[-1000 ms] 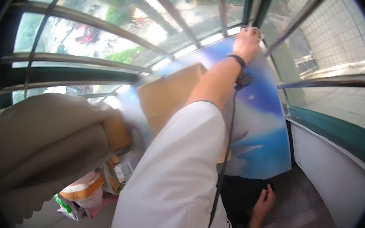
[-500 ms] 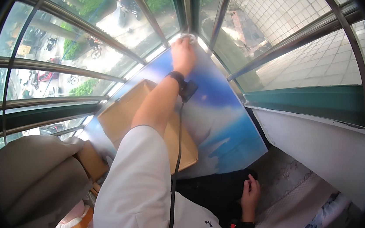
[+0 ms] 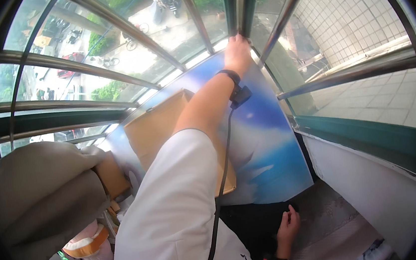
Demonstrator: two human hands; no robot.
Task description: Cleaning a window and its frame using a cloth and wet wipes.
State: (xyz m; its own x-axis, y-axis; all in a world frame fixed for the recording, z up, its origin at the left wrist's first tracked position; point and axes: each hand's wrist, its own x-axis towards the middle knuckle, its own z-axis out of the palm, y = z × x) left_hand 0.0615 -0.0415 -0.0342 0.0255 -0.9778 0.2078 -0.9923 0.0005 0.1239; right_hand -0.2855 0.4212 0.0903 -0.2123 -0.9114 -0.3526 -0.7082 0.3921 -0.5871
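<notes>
My left hand [image 3: 238, 54] stretches far forward to the window corner, at the foot of the corner post [image 3: 240, 6]. Its fingers are curled in; their tips and whatever they hold are hidden. Under that arm lies a blue and white printed board [image 3: 277, 148] with a cardboard box [image 3: 152, 128] on it, partly covered by my sleeve. A black device [image 3: 240, 97] with a cable is strapped at the left wrist. Low on the right, my right hand [image 3: 288, 226] rests beside my dark-clothed leg [image 3: 256, 215], fingers loosely bent and apart, holding nothing.
Metal bars [image 3: 113, 26] cross the windows on the left, and another rail [image 3: 358, 73] runs along the right. A grey-brown cloth [image 3: 43, 191] bulges at left, near a smaller cardboard box [image 3: 112, 174]. A white low wall [image 3: 363, 180] borders the right side.
The view has shifted, so the scene sits slightly to the right. A whitish wad seen at my left fingertips is now hidden. My right hand stays by my leg.
</notes>
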